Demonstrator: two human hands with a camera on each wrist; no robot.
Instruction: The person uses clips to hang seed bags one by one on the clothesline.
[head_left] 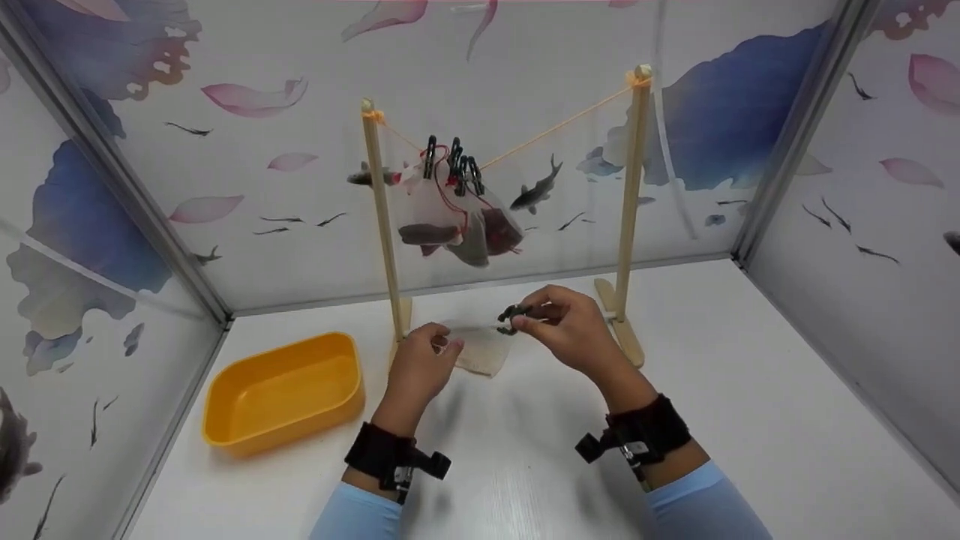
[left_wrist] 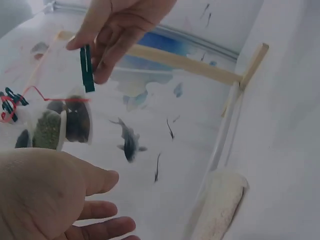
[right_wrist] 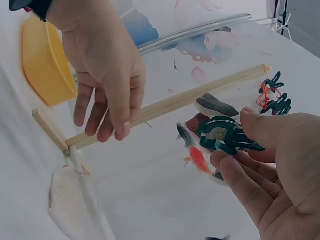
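My right hand (head_left: 570,328) pinches a dark green clothespin (head_left: 508,318) between thumb and fingertips, in front of the hanging line. The right wrist view shows the clothespin (right_wrist: 220,135) from its side. My left hand (head_left: 422,364) is lower and to the left, with loosely bent fingers and nothing between them. In the left wrist view its thumb and fingers (left_wrist: 102,220) are apart. A clear bag with pale beige contents (head_left: 484,356) lies on the table just beyond the left fingertips. Several filled bags (head_left: 469,236) with red strings hang from the orange cord (head_left: 559,136) by dark clothespins (head_left: 456,159).
Two wooden posts (head_left: 380,225) hold the cord, the right post (head_left: 632,202) on a flat wooden foot. A white bar joins them low down. A yellow tub (head_left: 277,435) stands left on the white table (head_left: 750,390). Panels printed with fish and petals enclose the table.
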